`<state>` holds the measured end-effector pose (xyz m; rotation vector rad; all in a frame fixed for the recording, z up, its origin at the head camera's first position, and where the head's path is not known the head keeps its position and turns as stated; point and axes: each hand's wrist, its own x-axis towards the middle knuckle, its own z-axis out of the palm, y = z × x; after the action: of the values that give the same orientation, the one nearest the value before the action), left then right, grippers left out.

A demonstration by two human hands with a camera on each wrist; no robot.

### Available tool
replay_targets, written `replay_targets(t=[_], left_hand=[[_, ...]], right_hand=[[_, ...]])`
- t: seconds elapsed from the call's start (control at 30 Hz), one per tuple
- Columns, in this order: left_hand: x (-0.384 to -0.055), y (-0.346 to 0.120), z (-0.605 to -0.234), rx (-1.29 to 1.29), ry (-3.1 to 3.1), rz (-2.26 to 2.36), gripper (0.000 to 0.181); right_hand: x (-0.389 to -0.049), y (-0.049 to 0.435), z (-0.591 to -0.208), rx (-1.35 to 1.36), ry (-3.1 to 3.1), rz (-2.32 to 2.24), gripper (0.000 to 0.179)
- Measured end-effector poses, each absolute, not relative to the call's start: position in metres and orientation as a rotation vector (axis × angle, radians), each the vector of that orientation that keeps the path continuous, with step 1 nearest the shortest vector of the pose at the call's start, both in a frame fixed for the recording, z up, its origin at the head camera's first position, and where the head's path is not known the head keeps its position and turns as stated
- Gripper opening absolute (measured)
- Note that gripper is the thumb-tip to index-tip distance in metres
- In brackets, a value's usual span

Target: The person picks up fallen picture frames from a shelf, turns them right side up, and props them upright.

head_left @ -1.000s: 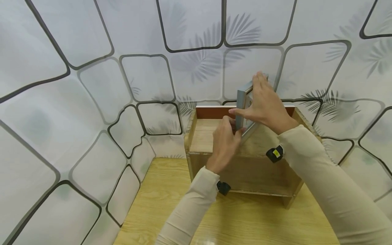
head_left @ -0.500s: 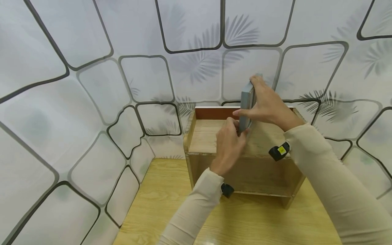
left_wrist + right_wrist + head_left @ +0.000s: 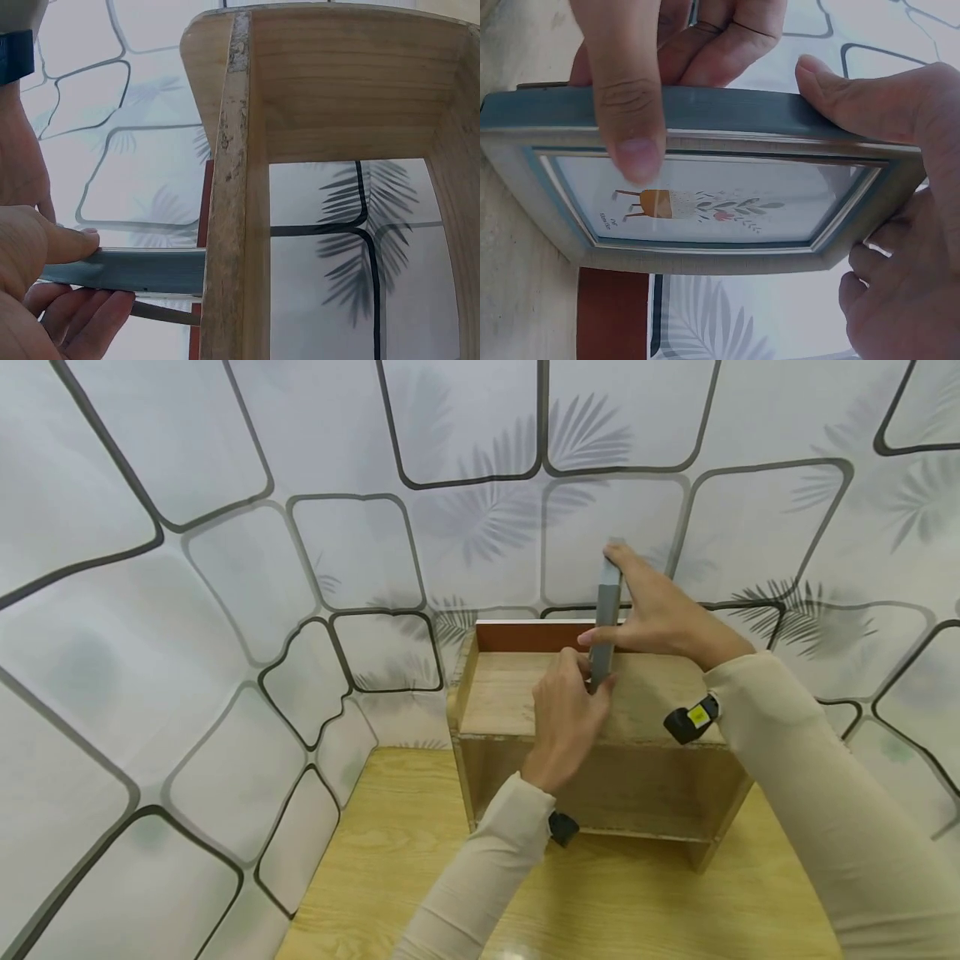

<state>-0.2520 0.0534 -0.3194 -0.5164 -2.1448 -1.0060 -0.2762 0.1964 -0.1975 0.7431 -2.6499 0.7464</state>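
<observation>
Left hand: bare (image 3: pixel 567 718), in front of the shelf's upper level; thumb and fingers close together, pinching the lower part of the frame, thumb on the picture face.
Right hand: bare (image 3: pixel 663 618), above the shelf's upper level; thumb spread along the near edge, fingers bent over the frame's top end.
Picture frame: rectangular, blue-grey edges, silvery moulding (image 3: pixel 604 618); upright at the middle of the shelf's upper level, narrow edge toward the person, picture facing the shelf's right side. Bottom contact: cannot tell.
Print: white, with orange animal-like figure and grey leaves (image 3: pixel 705 206), inside the frame.
Shelf: pale wooden two-level unit (image 3: pixel 498 693), red-brown back strip (image 3: pixel 517 637) behind its upper level.
Table: yellow wood-grain top (image 3: pixel 390 843), under the shelf.
Backdrop: white fabric-like sheet, grey outlines and fern prints (image 3: pixel 480 552), behind the shelf.
</observation>
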Motion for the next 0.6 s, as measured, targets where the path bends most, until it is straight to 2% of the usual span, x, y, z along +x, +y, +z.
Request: replay_targets(t=[0.3, 0.5, 0.6], left_hand=[[-0.251, 0.06, -0.322, -0.502, -2.124, -0.988, 0.03], [-0.252, 0.049, -0.325, -0.534, -2.084, -1.076, 0.014], [-0.255, 0.041, -0.324, -0.53, -2.089, -1.12, 0.013]], right_hand=[[-0.278, 0.199, -0.195, 0.783, -2.675, 0.799, 0.118], [-0.278, 0.202, -0.196, 0.761, -2.684, 0.817, 0.118], [-0.278, 0.204, -0.197, 0.759, -2.681, 0.816, 0.119]])
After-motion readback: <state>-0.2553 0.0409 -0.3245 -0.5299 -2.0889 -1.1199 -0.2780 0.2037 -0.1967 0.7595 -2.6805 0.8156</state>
